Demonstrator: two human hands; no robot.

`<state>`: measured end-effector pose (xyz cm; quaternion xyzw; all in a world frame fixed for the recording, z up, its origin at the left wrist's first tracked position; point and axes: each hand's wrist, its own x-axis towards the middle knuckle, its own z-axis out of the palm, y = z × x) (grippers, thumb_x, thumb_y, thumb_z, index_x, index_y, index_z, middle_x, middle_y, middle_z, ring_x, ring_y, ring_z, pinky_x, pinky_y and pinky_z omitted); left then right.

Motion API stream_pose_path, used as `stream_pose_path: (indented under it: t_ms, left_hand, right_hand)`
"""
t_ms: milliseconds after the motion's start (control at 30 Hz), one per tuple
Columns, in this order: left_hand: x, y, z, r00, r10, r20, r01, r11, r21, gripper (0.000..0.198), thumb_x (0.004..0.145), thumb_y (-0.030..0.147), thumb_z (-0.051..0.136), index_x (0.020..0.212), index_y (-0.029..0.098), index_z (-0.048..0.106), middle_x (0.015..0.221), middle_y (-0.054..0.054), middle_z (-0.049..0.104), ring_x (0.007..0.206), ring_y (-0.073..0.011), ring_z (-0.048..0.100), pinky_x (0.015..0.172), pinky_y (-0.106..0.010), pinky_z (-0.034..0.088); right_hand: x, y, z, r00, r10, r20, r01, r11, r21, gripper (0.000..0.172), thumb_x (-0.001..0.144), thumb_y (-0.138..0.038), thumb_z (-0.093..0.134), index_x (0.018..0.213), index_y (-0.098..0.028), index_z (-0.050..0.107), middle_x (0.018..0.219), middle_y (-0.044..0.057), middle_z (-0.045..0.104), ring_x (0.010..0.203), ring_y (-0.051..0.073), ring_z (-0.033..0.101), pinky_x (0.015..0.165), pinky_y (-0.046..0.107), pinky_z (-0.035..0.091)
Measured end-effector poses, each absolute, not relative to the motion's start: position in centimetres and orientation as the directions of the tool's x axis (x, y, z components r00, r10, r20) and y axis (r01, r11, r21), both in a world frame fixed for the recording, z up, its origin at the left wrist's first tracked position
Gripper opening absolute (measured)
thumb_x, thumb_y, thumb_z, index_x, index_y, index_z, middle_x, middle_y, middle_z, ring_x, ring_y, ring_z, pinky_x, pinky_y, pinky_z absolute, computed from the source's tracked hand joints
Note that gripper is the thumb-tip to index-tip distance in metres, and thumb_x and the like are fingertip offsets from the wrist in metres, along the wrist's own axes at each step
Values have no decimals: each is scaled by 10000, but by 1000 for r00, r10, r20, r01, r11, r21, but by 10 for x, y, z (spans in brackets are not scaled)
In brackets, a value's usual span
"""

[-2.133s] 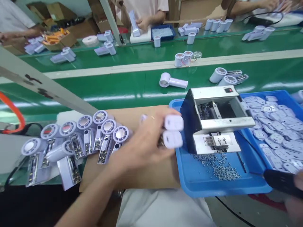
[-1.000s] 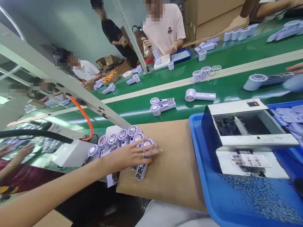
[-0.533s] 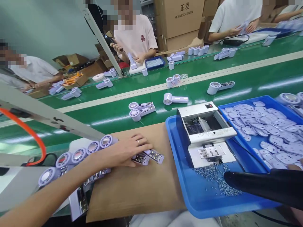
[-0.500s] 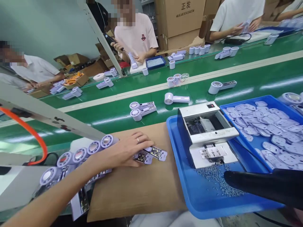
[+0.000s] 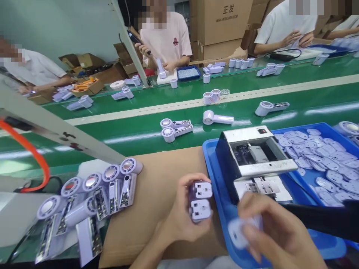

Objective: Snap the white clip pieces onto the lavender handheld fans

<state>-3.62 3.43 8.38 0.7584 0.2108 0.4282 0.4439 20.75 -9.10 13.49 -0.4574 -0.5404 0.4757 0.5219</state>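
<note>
Plastic housings are sitting in the left hand at six o'clock, two pale lilac pieces with pin slots, and its fingers are closed around them. The right hand is working at five o'clock, its fingers gripping a pale plastic piece that is blurred by motion, just over the rim of a blue tray. A metal press machine is standing in that tray, with a small switch on its top. A second blue tray is holding a heap of similar pale pieces at three o'clock. A black tool handle is lying across the tray's edge. Handheld fans are piling up at eight o'clock beside a cardboard sheet on the green conveyor table. A carton at twelve o'clock is showing the printed characters 正发. A co-worker at eleven o'clock is holding a black tool.
</note>
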Motion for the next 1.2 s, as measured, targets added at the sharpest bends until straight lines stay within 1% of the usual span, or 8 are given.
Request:
stream_pose_path:
  t_ms: [67, 167, 300, 400, 533, 700, 900, 1200]
  left_hand:
    - [-32, 30, 81, 530, 707, 469, -69, -515, 855, 957, 794, 157, 854, 1619, 354, 412, 1352, -72, 631, 1148, -247, 737, 943, -369, 670]
    - [-30, 27, 80, 545, 695, 470, -60, -526, 848, 1027, 726, 109, 918, 1614, 339, 455, 1366, -76, 637, 1183, -283, 737, 1015, -443, 679]
    - [-30, 24, 76, 553, 661, 508, -90, -559, 825, 1170, 774, 138, 980, 1702, 369, 306, 1467, -114, 612, 1294, -330, 746, 1111, -550, 685]
    - [-29, 24, 71, 542, 622, 566, -136, -599, 789, 1263, 804, 152, 1001, 1728, 416, 182, 1491, -112, 599, 1364, -340, 730, 1178, -618, 651]
    - [-29, 30, 67, 523, 594, 611, -169, -631, 757, 1230, 770, 117, 1005, 1675, 429, 234, 1544, -121, 565, 1354, -334, 728, 1163, -636, 640]
    - [-25, 29, 65, 467, 615, 636, -179, -638, 748, 1057, 791, 106, 958, 1562, 407, 300, 1456, -97, 574, 1332, -298, 704, 962, -430, 667]
    - [-15, 24, 60, 476, 582, 659, -119, -700, 704, 906, 771, 229, 985, 1454, 382, 410, 1411, -64, 625, 1249, -292, 714, 983, -476, 628]
    - [-14, 22, 61, 465, 585, 664, -134, -695, 706, 935, 719, 247, 1002, 1424, 387, 404, 1415, -67, 653, 1194, -282, 752, 1043, -510, 594]
  right_hand:
    - [184, -66, 151, 81, 995, 61, 16, 60, -998, 734, 932, -829, 1058, 1164, -180, 807, 911, 106, 590, 928, 265, 681, 744, 255, 602]
    - [158, -38, 164, 102, 995, 5, 15, 3, -1000, 827, 914, -920, 1015, 1166, -168, 777, 922, 103, 574, 923, 252, 650, 750, 252, 592]
    - [145, -28, 156, 115, 990, -83, -7, -82, -997, 824, 932, -897, 1007, 1120, -144, 730, 917, 86, 561, 856, 211, 606, 709, 226, 568]
    - [145, -31, 147, 109, 980, -169, -79, -161, -984, 747, 1029, -806, 981, 1089, -131, 666, 953, 72, 570, 802, 152, 564, 654, 163, 514]
    - [143, -28, 153, 161, 971, -178, -10, -179, -984, 790, 989, -849, 987, 1083, -128, 678, 918, 68, 554, 805, 168, 565, 672, 189, 542]
    - [135, -18, 172, 194, 973, -125, 94, -146, -985, 845, 939, -917, 987, 1096, -134, 708, 870, 61, 522, 828, 193, 580, 711, 221, 574]
    - [132, -23, 179, 187, 973, -136, 121, -160, -980, 837, 955, -920, 974, 1104, -136, 721, 844, 55, 499, 810, 191, 576, 697, 222, 572]
    - [126, -28, 185, 164, 977, -139, 141, -163, -977, 818, 979, -915, 959, 1121, -139, 739, 805, 43, 460, 774, 185, 565, 673, 220, 566]
